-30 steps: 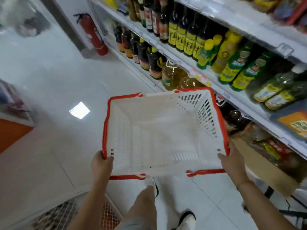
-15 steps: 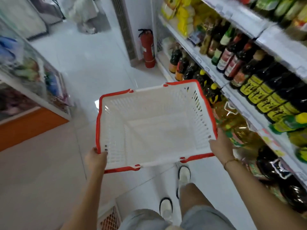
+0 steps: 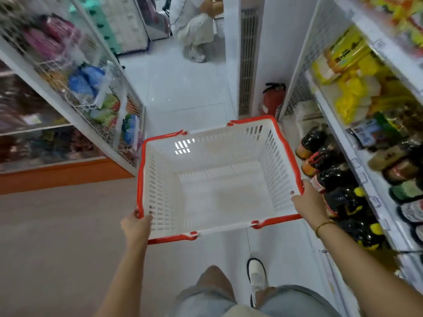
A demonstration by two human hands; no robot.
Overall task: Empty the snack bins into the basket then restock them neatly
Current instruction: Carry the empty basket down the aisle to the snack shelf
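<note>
- My left hand (image 3: 136, 227) grips the near left corner of the basket (image 3: 158, 188), fingers curled on its red rim.
- My right hand (image 3: 307, 202) clasps the near right corner of the same rim.
- The basket hangs between them, above the aisle floor (image 3: 183, 88).
- Dark bottles (image 3: 332, 179) stand on the shelf just right; a fire extinguisher (image 3: 273, 99) stands farther off.

- One white basket (image 3: 160, 191) with a red rim.
- Two hands: a left hand (image 3: 136, 227) and a right hand (image 3: 307, 202).
- One red fire extinguisher (image 3: 273, 99).
- One white shoe (image 3: 256, 274) that I can see.
- One thin bracelet (image 3: 324, 225).
- One other person (image 3: 199, 26), far down the aisle.
- Dark bottles (image 3: 312, 141) on the low shelf: too blurry to count.
</note>
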